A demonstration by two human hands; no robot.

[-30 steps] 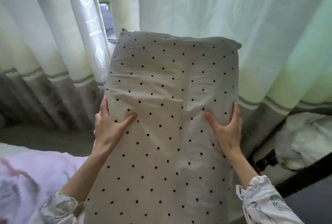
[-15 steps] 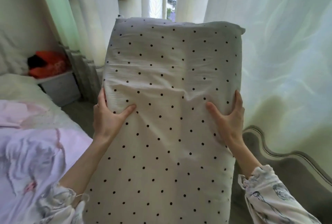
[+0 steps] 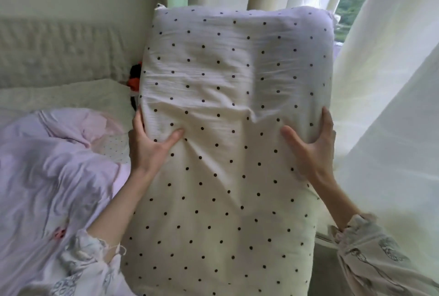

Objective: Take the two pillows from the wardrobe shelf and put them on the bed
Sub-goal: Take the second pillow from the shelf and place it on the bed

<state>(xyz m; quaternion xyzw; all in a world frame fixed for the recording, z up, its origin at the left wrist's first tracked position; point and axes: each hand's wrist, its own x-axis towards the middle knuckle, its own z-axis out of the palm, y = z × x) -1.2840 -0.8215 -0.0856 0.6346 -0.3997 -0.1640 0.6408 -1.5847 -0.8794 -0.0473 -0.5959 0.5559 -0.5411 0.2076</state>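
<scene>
Setting: bedroom corner, pale curtains hanging at right, a padded headboard along the wall at left.
Bed: the bed lies at left, covered with a rumpled lilac duvet; a second dotted pillow shows partly under the duvet's edge.
Pillow: a cream pillow with black dots, held upright in front of the camera, beside the bed and not yet on it.
Left hand: left hand clasps the pillow's left edge, thumb pressed into the front, fingers wrapped behind.
Right hand: right hand clasps the right edge the same way.
Sleeves: printed sleeves pushed up both forearms.
Behind the pillow: a red and black item, too hidden to identify.
</scene>
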